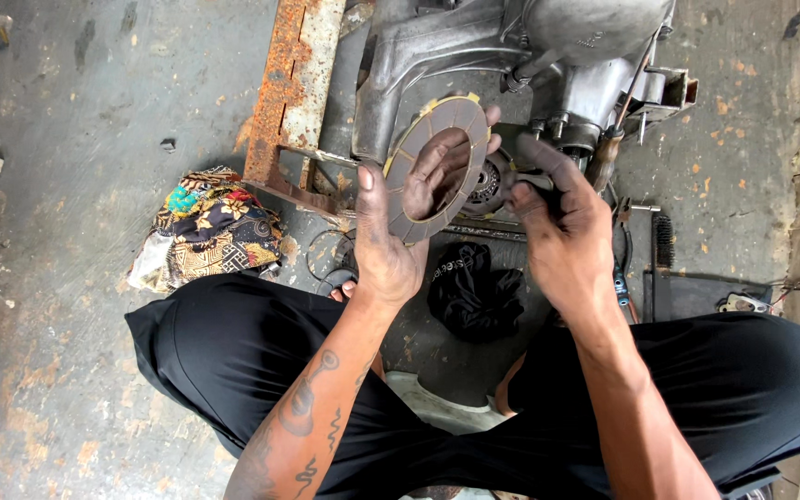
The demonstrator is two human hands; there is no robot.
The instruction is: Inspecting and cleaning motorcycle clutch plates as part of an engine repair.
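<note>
Ring: I see a flat round clutch plate (416, 199), grey-brown, with a big hole in the middle and small yellow tabs on its rim.
Where it is: up in the air, just in front of the grey metal engine (474, 56) that sits on the floor near the rusty frame (291, 83).
Left hand: my left hand (391, 231) is clamped on the ring, thumb on the near rim, fingers poked through the hole.
Right hand: my right hand (557, 227) is curled shut on a small dark thing I can't make out, just beside the ring.
How it feels: I think it is thin, stiff and light. The face may be oily, so hold it by the rim.
Which way it points: its flat face tips toward me; being round, it has no long side.
Nearby: a black rag (469, 287) and a bright patterned cloth (206, 227) lie on the floor.
</note>
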